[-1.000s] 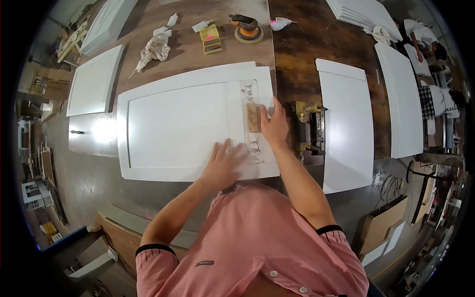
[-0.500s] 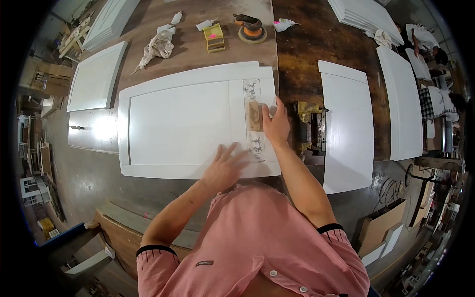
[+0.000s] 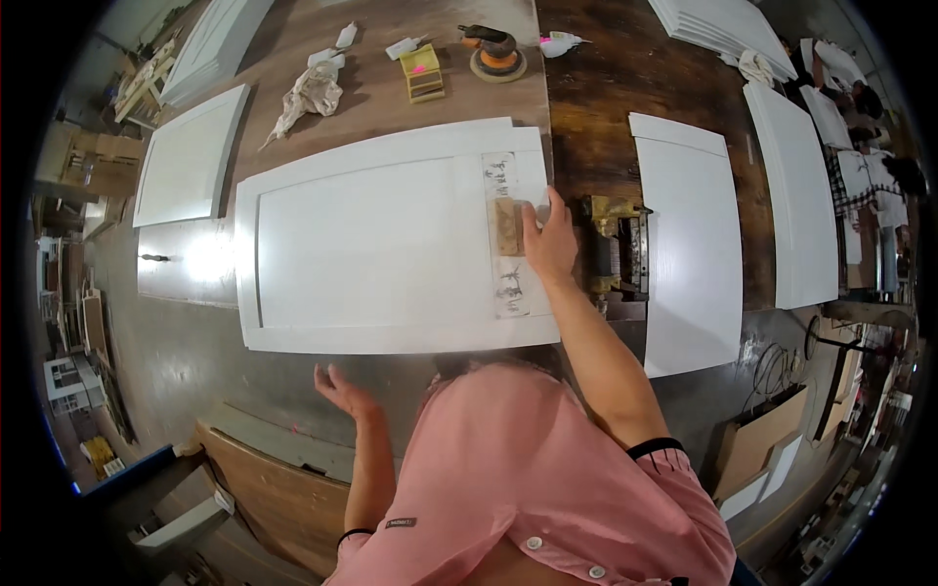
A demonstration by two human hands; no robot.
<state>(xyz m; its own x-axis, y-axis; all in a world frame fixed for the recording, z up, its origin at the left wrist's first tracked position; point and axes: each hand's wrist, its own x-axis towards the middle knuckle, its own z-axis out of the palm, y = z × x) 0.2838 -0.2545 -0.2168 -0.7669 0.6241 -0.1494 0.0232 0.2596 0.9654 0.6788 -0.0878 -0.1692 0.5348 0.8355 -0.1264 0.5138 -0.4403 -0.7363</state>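
1. Across the brown bench (image 3: 591, 127), right in front of the person, a white panel (image 3: 357, 244) lay flat, with a pale strip (image 3: 509, 290) bearing dark marks set crosswise near its right end and a wooden block (image 3: 507, 229) on the strip's middle.
2. Beside the block, the right hand (image 3: 550, 239) had its thumb and forefinger a little apart, close against the block's right side; whether they were clamped on it could not be told.
3. Off the panel's near edge, the left hand (image 3: 349, 397) was free, fingers apart with nothing between them.
4. The block looked light, stiff and easy to grip; its two long sides seemed the best hold.
5. The strip looked thin and stiff, probably apt to slide on the smooth face beneath.
6. The panel, broad and rigid, was likely the heavy piece, slick and easily marked; its opposite outer edges offered the safest two-handed hold.
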